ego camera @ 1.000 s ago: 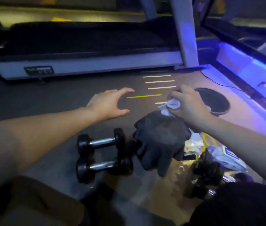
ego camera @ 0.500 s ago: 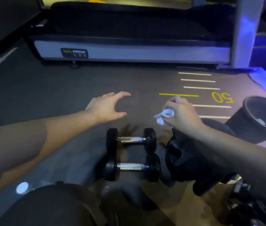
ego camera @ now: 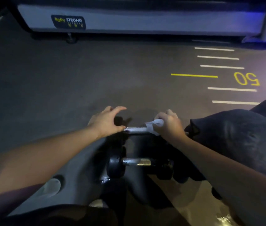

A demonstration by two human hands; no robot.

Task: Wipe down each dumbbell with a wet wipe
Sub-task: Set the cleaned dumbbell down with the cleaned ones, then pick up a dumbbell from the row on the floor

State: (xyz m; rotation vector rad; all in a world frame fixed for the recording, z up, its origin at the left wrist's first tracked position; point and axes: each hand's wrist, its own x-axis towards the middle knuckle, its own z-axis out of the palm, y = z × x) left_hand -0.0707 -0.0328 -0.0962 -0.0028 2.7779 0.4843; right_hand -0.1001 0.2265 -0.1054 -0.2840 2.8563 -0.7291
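While the right hand pinches a white wipe against the far dumbbell's metal handle, the left hand hovers over that dumbbell's left end, fingers spread and curved, thumb near the bar. A second dumbbell lies nearer, between the forearms, making two. A dark cloth bundle sits just right of them; a treadmill stands beyond.
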